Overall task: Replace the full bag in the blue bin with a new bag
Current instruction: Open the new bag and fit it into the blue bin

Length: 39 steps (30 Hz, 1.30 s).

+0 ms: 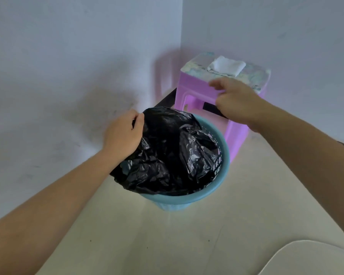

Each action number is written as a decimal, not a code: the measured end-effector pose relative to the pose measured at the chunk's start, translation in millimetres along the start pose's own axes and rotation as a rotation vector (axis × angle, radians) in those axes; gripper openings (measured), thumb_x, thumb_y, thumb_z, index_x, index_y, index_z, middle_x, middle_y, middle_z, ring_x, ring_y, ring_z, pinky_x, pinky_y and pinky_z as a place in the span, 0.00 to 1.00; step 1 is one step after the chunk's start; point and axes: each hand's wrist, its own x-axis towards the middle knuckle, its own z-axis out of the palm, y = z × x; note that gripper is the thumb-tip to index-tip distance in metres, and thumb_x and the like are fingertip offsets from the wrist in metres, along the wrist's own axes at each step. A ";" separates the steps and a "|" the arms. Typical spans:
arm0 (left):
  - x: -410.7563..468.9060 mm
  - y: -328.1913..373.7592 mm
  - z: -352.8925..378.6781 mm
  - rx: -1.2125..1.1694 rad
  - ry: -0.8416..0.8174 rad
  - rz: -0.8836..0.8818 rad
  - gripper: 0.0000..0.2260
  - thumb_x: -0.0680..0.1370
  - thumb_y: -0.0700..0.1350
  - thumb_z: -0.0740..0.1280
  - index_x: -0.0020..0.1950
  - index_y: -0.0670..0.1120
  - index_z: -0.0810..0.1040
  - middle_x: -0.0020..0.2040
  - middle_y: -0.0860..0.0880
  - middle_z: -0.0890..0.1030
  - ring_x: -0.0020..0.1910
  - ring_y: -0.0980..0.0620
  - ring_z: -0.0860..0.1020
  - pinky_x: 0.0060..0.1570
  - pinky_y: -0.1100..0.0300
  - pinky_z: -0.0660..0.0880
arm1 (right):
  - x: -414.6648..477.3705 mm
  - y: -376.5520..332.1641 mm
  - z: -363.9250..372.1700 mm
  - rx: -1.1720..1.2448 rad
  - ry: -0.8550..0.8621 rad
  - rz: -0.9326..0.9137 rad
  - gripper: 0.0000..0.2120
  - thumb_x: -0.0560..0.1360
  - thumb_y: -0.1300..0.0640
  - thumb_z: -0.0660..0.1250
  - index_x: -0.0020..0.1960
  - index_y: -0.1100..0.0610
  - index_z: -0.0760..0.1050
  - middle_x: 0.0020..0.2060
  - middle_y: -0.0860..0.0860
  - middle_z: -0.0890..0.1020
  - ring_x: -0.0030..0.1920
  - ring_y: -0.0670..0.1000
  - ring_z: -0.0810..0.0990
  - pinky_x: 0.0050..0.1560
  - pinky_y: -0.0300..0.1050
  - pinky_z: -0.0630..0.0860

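A round blue bin (179, 199) stands on the pale floor in a room corner. A crumpled black bag (171, 151) fills it, rises above the rim at the far left and hangs over the near left edge. My left hand (123, 132) pinches the bag's raised top edge at the bin's far left side. My right hand (236, 102) hovers to the right of the bin, in front of a purple stool, fingers apart and slightly blurred, with nothing visibly in it. No second bag is in view.
The purple plastic stool (236, 139) stands close behind the bin against the right wall, with a soft tissue pack (226, 66) on top. Walls close in on the left and behind. A white curved object (316, 259) sits at the bottom right.
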 end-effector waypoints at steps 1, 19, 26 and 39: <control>-0.8 -0.9 3.7 -0.010 0.025 0.023 0.14 0.83 0.52 0.54 0.43 0.50 0.72 0.33 0.53 0.73 0.31 0.57 0.70 0.29 0.61 0.60 | -3.7 -13.5 6.9 0.057 0.065 -0.072 0.27 0.73 0.72 0.54 0.68 0.57 0.74 0.64 0.53 0.78 0.65 0.50 0.75 0.69 0.46 0.69; 30.2 -36.4 -0.2 -0.055 0.248 0.030 0.16 0.84 0.51 0.56 0.49 0.44 0.78 0.36 0.46 0.78 0.34 0.47 0.74 0.31 0.59 0.64 | 33.1 54.8 49.7 -1.057 0.069 -0.045 0.22 0.73 0.66 0.69 0.65 0.54 0.75 0.58 0.58 0.72 0.56 0.61 0.75 0.42 0.51 0.71; 52.2 -56.4 13.8 -0.087 -0.006 -0.092 0.16 0.82 0.51 0.61 0.47 0.41 0.83 0.42 0.42 0.83 0.44 0.42 0.79 0.42 0.55 0.70 | 50.2 86.2 42.2 -0.818 0.232 -0.216 0.18 0.75 0.52 0.56 0.49 0.55 0.84 0.42 0.57 0.80 0.44 0.61 0.76 0.40 0.48 0.72; 74.1 -59.6 59.4 -0.585 -0.546 -0.687 0.13 0.83 0.46 0.59 0.42 0.43 0.77 0.35 0.44 0.85 0.31 0.53 0.81 0.31 0.64 0.76 | 74.4 125.7 77.4 0.521 -0.274 0.552 0.16 0.76 0.46 0.66 0.52 0.58 0.83 0.46 0.53 0.87 0.46 0.55 0.86 0.49 0.46 0.81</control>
